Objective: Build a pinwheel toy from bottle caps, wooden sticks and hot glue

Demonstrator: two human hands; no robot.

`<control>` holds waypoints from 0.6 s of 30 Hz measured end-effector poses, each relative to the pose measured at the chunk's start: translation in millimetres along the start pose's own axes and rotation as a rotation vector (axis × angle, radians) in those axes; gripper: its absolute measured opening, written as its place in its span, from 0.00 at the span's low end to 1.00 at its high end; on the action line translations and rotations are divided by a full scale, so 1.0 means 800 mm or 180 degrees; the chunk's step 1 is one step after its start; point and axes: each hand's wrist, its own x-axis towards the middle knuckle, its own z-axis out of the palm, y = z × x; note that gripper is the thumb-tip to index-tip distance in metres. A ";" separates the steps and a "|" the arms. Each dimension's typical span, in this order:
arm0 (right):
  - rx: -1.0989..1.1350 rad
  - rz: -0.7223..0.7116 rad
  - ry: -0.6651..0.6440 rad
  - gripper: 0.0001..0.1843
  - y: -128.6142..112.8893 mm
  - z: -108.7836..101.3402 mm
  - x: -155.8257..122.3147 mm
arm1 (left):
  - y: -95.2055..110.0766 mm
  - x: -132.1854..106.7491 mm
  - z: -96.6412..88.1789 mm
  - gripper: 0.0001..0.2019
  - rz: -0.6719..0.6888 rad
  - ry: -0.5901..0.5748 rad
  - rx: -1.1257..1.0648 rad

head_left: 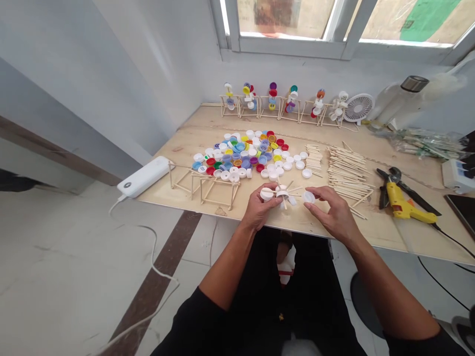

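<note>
Plywood table [208, 131] under the window. Pile of coloured bottle caps [245, 153] at 11 o'clock from the hands, stick stack [347, 170] at 1, yellow glue gun [403, 205] at 3, any print too small to read. L hand [258, 210] grips a spoked wheel [282, 193] at the near table edge: thin wood sticks fanning out, white caps on tips. R hand [334, 215] pinches a loose white cap [308, 197] at the wheel's 3 o'clock.

Daylight from window [345, 20] above, panes blown out; I log the tabletop [208, 133] bright, shadows soft (diffuse light); left hand [260, 207] and right hand [334, 215] sharp; bottle [393, 104] at right edge smeared; straight lines bow toward the corners on my feed.
</note>
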 end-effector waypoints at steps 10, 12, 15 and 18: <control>-0.0243 -0.0342 0.0028 0.14 -0.004 0.014 0.013 | 0.002 -0.001 0.001 0.17 0.0001 0.0012 0.0024; -0.0323 -0.0387 0.0028 0.14 -0.005 0.015 0.015 | 0.002 -0.001 0.001 0.17 0.0004 -0.0011 0.0008; -0.0396 -0.0411 0.0017 0.15 -0.006 0.016 0.017 | 0.003 -0.002 0.001 0.16 -0.0011 -0.0003 -0.0003; -0.0476 -0.0422 0.0007 0.16 -0.006 0.016 0.019 | 0.003 -0.002 0.001 0.16 -0.0049 0.0013 -0.0012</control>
